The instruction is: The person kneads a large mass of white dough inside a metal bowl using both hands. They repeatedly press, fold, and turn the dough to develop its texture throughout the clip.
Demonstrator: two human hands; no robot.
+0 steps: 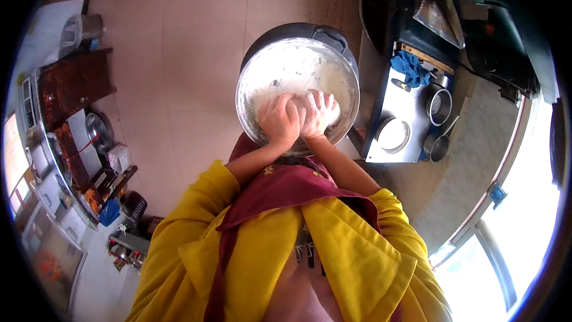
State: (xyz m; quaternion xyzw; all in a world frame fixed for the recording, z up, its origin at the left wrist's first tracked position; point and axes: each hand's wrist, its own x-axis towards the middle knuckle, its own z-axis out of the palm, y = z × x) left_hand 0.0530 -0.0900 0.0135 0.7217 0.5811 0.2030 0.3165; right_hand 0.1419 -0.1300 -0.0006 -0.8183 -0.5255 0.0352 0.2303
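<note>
Both my hands are down inside a round metal bowl (239, 107), pressing side by side on a pale lump of dough (335, 114). My left hand (279, 120) has its fingers bent over the dough's left part. Beside it, my right hand (319, 113) lies on the dough's right part, its flour-whitened fingers slightly spread and curled. Most of the dough is hidden under the hands. White flour (298, 62) coats the bowl's bottom and far wall. A black pot with a side handle (330, 36) shows beneath and behind the bowl.
To the right is a counter with a steel stove top (375, 149), a shallow round pan (394, 135), a metal pot (440, 107), a long-handled saucepan (437, 148) and a blue cloth (410, 68). Shelves with a metal bowl (99, 131) stand at left beyond the tiled floor (190, 83).
</note>
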